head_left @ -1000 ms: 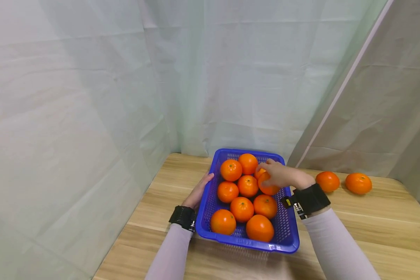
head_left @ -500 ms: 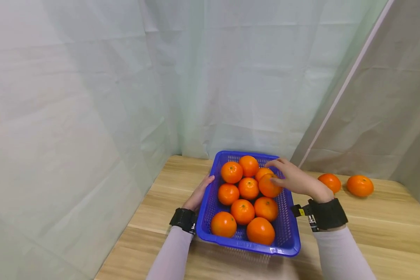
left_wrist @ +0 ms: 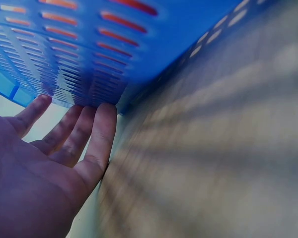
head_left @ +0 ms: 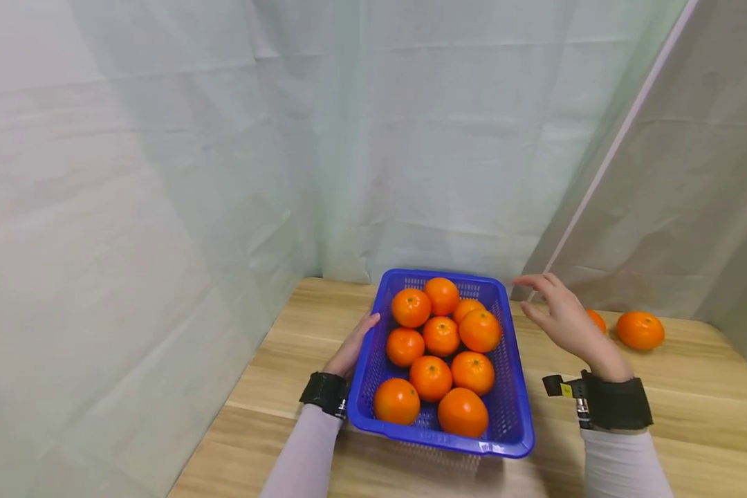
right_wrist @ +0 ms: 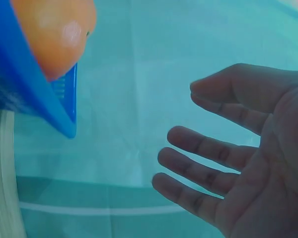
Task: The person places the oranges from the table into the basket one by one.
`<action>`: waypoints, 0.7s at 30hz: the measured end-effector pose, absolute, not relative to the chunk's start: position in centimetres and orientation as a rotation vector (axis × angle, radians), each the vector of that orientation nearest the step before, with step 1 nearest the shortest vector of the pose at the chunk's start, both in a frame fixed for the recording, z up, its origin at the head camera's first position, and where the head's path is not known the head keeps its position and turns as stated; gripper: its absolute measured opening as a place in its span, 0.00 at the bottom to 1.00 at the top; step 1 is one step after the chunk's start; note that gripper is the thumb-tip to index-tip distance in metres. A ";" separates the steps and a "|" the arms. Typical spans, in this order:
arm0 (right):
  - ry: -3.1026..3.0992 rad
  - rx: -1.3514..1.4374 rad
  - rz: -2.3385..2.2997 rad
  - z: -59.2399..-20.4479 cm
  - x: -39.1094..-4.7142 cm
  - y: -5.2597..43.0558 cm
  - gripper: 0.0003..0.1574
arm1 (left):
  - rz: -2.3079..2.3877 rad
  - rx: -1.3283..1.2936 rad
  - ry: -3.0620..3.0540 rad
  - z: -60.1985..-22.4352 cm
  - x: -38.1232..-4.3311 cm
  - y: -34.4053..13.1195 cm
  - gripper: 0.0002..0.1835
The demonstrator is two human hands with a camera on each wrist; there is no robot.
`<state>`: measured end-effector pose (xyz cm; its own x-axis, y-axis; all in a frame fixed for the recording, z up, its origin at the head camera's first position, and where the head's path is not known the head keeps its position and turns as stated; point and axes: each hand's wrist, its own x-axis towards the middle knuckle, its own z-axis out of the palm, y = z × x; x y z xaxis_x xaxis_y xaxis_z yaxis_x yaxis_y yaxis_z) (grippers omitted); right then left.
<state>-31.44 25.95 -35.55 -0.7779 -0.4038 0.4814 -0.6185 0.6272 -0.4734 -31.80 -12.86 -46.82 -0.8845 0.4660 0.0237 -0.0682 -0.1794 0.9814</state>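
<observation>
A blue perforated plastic basket [head_left: 510, 415] stands on the wooden table, holding several oranges [head_left: 441, 336]. One orange [head_left: 480, 330] sits at the basket's right side, partly over another. My left hand [head_left: 351, 347] is against the basket's left wall; in the left wrist view its fingertips [left_wrist: 105, 116] touch the slotted side, fingers fairly straight. To the right of the basket, my right hand [head_left: 569, 321] is in the air with fingers spread and nothing in them. The right wrist view shows that hand [right_wrist: 253, 148] apart from the basket's rim [right_wrist: 59, 116].
Two more oranges lie on the table at the right: one orange [head_left: 640, 330] in full view, another orange [head_left: 596, 321] mostly hidden behind my right hand. A pale curtain [head_left: 442, 152] hangs close behind the table [head_left: 274, 353] and along its left side.
My right hand has let go of the orange at the basket's right side and moved right, out over the table. The left hand and basket have stayed nearly in place.
</observation>
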 end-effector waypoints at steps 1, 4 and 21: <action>-2.517 0.798 0.918 -35.7 -31.4 26.2 0.22 | 2.132 0.463 1.741 -46.9 -31.9 -12.9 0.30; -2.500 0.742 0.927 -36.1 -31.3 26.7 0.22 | 2.143 0.451 1.748 -47.3 -32.1 -12.9 0.29; -2.490 0.443 0.970 -38.1 -32.0 32.4 0.24 | 2.123 0.443 1.772 -47.0 -31.8 -12.9 0.30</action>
<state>-32.02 32.37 -38.06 -0.8566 -0.1367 0.4975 -0.4373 0.7042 -0.5594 -31.82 -12.91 -46.95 -0.8938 0.4480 0.0214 -0.0589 -0.1647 0.9846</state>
